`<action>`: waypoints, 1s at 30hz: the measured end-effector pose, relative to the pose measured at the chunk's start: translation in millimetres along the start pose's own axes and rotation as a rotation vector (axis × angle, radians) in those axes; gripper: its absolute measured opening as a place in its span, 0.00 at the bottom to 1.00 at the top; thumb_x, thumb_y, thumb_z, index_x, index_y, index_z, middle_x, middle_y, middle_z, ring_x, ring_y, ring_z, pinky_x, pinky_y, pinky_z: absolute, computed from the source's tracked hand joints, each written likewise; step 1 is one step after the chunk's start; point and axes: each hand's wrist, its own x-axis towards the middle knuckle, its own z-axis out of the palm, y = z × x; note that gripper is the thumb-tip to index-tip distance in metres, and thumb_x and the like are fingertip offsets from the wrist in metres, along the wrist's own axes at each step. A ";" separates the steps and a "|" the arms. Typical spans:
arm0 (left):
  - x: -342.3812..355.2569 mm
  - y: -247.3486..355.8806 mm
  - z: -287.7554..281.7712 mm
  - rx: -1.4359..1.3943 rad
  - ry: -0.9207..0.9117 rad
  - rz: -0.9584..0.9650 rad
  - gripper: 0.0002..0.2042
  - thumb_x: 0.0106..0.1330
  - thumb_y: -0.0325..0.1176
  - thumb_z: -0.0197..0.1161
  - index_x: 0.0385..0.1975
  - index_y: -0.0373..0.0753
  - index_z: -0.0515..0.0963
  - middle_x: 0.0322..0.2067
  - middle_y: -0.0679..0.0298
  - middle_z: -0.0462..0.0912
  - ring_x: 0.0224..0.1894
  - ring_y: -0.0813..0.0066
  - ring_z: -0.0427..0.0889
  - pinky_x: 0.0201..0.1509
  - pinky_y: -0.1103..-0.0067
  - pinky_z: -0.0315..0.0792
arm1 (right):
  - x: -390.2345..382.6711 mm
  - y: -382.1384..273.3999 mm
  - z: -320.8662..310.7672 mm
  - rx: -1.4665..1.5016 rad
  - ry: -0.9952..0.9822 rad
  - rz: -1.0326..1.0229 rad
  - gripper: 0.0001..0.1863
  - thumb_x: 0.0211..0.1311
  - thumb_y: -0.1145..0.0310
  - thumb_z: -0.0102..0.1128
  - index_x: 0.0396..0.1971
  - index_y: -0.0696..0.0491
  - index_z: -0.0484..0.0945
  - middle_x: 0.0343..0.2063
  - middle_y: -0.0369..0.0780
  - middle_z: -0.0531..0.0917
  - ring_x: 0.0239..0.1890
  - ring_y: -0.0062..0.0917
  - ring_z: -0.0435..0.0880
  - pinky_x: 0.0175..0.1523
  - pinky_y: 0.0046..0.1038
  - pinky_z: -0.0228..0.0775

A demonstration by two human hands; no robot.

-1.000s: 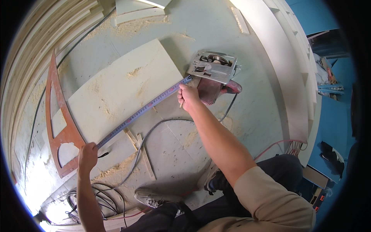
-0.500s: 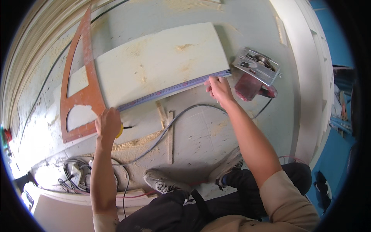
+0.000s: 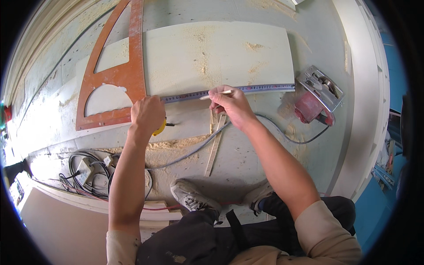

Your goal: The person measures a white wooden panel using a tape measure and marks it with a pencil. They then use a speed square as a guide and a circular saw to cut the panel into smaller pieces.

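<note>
A pale board [image 3: 216, 53] lies on the floor with sawdust on it and a steel tape blade [image 3: 269, 88] stretched along its near edge. My left hand [image 3: 145, 114] is closed on the yellow tape measure [image 3: 160, 128] at the blade's left end, beside an orange set square [image 3: 103, 79] that lies across the board. My right hand [image 3: 232, 106] holds a thin white pencil [image 3: 225, 92] over the tape, near the middle of the blade. To the right of the board, a red circular saw [image 3: 308, 106] rests with its metal base plate upward.
A grey cord [image 3: 196, 148] loops across the floor. Coiled cables with a power strip [image 3: 84, 171] lie at lower left. Curved stacked wood [image 3: 46, 46] lines the left; a curved white panel [image 3: 360, 92] runs along the right. A thin batten [image 3: 214, 150] lies below the board. My shoes are below.
The view has turned, shifting board and saw. My right hand has left the tape's right end for its middle, and the pencil now lies across the blade. My left hand stays at the tape case.
</note>
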 end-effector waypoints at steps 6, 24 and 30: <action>3.0 1.6 -5.7 0.040 -0.076 -0.004 0.14 0.69 0.38 0.54 0.32 0.35 0.83 0.35 0.49 0.85 0.40 0.51 0.86 0.44 0.63 0.79 | -2.0 1.7 10.0 -0.119 0.058 -0.125 0.14 0.69 0.62 0.56 0.32 0.58 0.79 0.18 0.34 0.78 0.21 0.15 0.76 0.31 0.20 0.71; 1.4 2.1 -4.6 0.025 -0.042 0.014 0.10 0.65 0.32 0.55 0.32 0.34 0.83 0.35 0.49 0.86 0.40 0.52 0.86 0.44 0.64 0.80 | 29.5 36.3 17.1 -0.434 0.106 -0.264 0.08 0.53 0.68 0.65 0.25 0.58 0.81 0.22 0.38 0.84 0.26 0.18 0.81 0.33 0.25 0.72; 2.8 2.5 -4.2 0.034 -0.064 0.004 0.10 0.64 0.31 0.55 0.32 0.34 0.83 0.35 0.50 0.86 0.40 0.52 0.86 0.44 0.65 0.80 | 28.9 36.9 18.1 -0.476 0.103 -0.298 0.08 0.56 0.69 0.65 0.26 0.58 0.81 0.23 0.37 0.84 0.26 0.17 0.80 0.33 0.24 0.71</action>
